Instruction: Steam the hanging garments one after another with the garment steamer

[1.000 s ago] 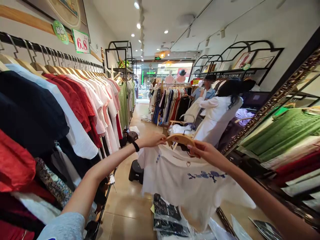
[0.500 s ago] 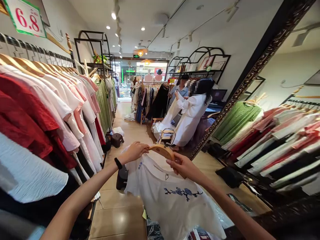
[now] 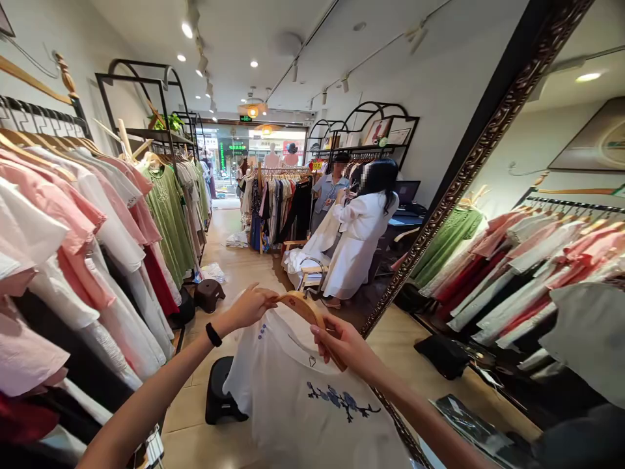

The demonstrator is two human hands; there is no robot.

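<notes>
above the pale floor [image 3: 239,260] of a narrow shop aisle, we hold a wooden hanger [image 3: 300,303] by both arms: our left hand [image 3: 251,306] pinches one end between thumb and fingers, and our right hand [image 3: 344,342] is closed round the other arm. a white shirt [image 3: 327,433] with blue floral embroidery hangs just below our hands, its neckline under the hanger; we cannot tell how it is caught there. beside its sleeve, a black stool [image 3: 219,391] stands close on the left, and a brown stool [image 3: 209,294] sits farther up the aisle. pink and white garments [image 3: 92,215] crowd our left side; a tilted, ornate mirror frame [image 3: 463,172] bounds our right. ahead, a chair [image 3: 312,273] and a person in white [image 3: 359,241] narrow the way, near a person in blue [image 3: 329,192], with a clothes rack [image 3: 278,208] beyond.
</notes>
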